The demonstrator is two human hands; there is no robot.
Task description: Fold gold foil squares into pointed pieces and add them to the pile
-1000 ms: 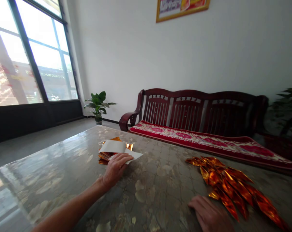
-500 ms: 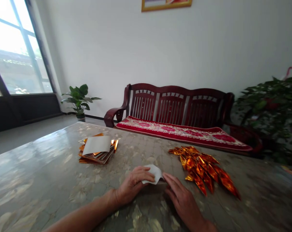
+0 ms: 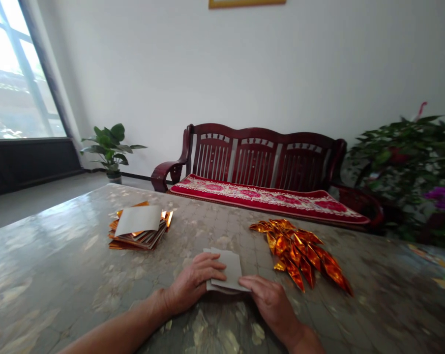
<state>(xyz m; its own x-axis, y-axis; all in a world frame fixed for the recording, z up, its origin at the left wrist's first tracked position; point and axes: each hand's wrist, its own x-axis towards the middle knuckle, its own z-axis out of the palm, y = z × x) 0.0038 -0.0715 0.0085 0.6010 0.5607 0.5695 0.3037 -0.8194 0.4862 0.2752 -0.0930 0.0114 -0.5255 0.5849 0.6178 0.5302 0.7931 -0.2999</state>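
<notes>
A folded sheet of paper [image 3: 229, 268], its pale side up, lies on the table in front of me. My left hand [image 3: 196, 276] rests over its left part, fingers stretched flat across the top. At the lower right corner, my right hand [image 3: 268, 294] has that edge pinched between thumb and fingers. To the right lies a cluster of folded orange foil pieces [image 3: 296, 248], pointed at their ends and shiny. On the left sits a stack of foil paper sheets [image 3: 137, 241], with one sheet pale side up on top.
The patterned glossy table [image 3: 78, 275] reaches out on both sides. Beyond its far edge stands a dark red wooden bench [image 3: 252, 157] with a red floral cover [image 3: 266, 196]. Potted plants [image 3: 111, 147] stand at left and right.
The paper was bent up into a rounded shape under my hands; now it lies flatter, with straight edges. My right hand has closed on its corner. The view has shifted slightly right.
</notes>
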